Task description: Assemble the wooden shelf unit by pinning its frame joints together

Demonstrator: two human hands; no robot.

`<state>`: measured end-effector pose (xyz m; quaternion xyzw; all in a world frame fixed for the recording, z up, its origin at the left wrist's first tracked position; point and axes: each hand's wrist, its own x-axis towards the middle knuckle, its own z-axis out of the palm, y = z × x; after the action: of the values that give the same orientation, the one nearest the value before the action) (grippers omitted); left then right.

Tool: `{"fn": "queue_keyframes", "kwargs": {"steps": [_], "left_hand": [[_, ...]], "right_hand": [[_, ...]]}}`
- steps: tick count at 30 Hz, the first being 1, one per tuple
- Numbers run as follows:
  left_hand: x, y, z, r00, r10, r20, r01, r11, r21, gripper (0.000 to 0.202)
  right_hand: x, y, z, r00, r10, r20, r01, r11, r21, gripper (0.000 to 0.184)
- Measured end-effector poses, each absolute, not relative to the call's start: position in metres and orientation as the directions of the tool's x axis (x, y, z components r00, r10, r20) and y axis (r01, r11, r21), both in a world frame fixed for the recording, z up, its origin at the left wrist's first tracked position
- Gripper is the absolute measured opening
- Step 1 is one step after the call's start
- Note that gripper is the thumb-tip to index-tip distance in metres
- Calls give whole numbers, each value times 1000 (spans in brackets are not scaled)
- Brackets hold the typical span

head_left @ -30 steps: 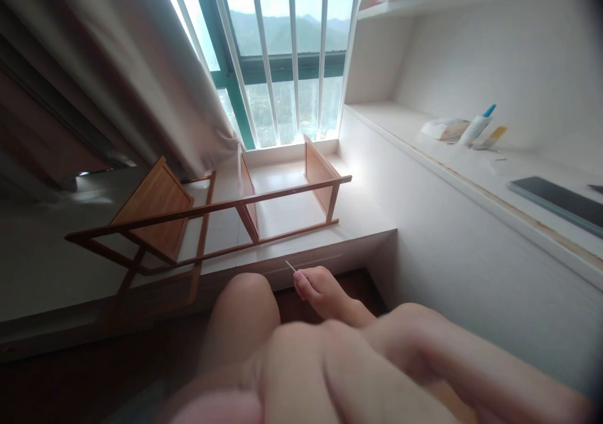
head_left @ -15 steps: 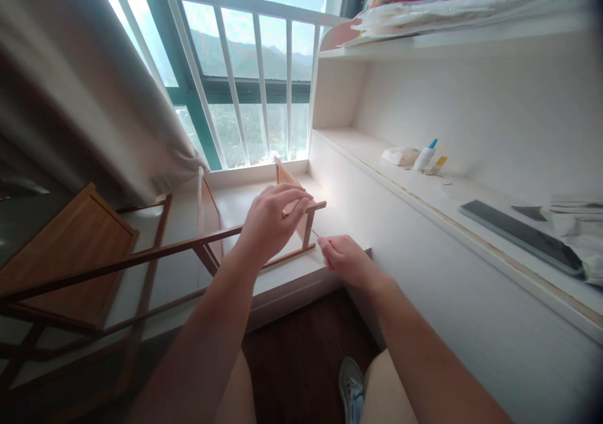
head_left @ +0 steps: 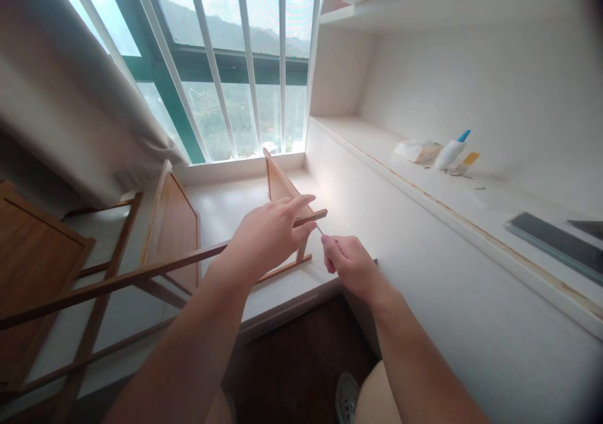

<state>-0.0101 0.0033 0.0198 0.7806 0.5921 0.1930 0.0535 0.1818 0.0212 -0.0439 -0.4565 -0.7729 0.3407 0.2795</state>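
A wooden rack lies on its side on the white ledge (head_left: pixel 217 188), with a long brown rail (head_left: pixel 183 260) uppermost. My left hand (head_left: pixel 266 235) grips this rail near its right end, thumb below and fingers over the top. My right hand (head_left: pixel 351 262) is closed around a thin metal tool (head_left: pixel 319 228), its handle hidden in the fist. The tool's shaft points up and left to the rail end, close to my left thumb. Just behind my left hand stands a wooden shelf panel (head_left: pixel 281 182); another panel (head_left: pixel 176 226) stands farther left.
A white shelf unit (head_left: pixel 414 248) rises along the right. On it lie a white tube with a blue cap (head_left: pixel 450 154), a small packet (head_left: pixel 417 151), a yellow-capped item (head_left: pixel 470 160) and a dark phone-like slab (head_left: pixel 556 239). Window bars (head_left: pixel 249 59) and a curtain (head_left: pixel 85 97) stand beyond.
The view has tilted down and come closer. My right hand has brought the tool up to the rail end, and my left fingers have shifted along the rail there.
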Motion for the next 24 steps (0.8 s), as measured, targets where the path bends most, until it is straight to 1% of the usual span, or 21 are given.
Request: {"fn": "queue_keyframes", "kwargs": {"steps": [4, 7, 14, 20, 24], "left_hand": [[-6, 11, 8, 249, 958, 140, 916, -280, 289, 49], [-4, 12, 3, 230, 967, 108, 935, -251, 250, 49], [-4, 7, 0, 244, 961, 128, 943, -266, 199, 44], [2, 4, 1, 257, 955, 148, 927, -287, 241, 35], [7, 4, 2, 239, 958, 157, 933, -272, 236, 35]], "right_hand": [[175, 25, -49, -445, 887, 123, 541, 375, -753, 57], [174, 24, -50, -441, 892, 104, 559, 363, -746, 56], [179, 17, -48, -453, 880, 138, 505, 382, -774, 52], [187, 16, -51, -422, 894, 147, 503, 366, -783, 53], [189, 17, -56, -437, 887, 152, 495, 378, -783, 54]]}}
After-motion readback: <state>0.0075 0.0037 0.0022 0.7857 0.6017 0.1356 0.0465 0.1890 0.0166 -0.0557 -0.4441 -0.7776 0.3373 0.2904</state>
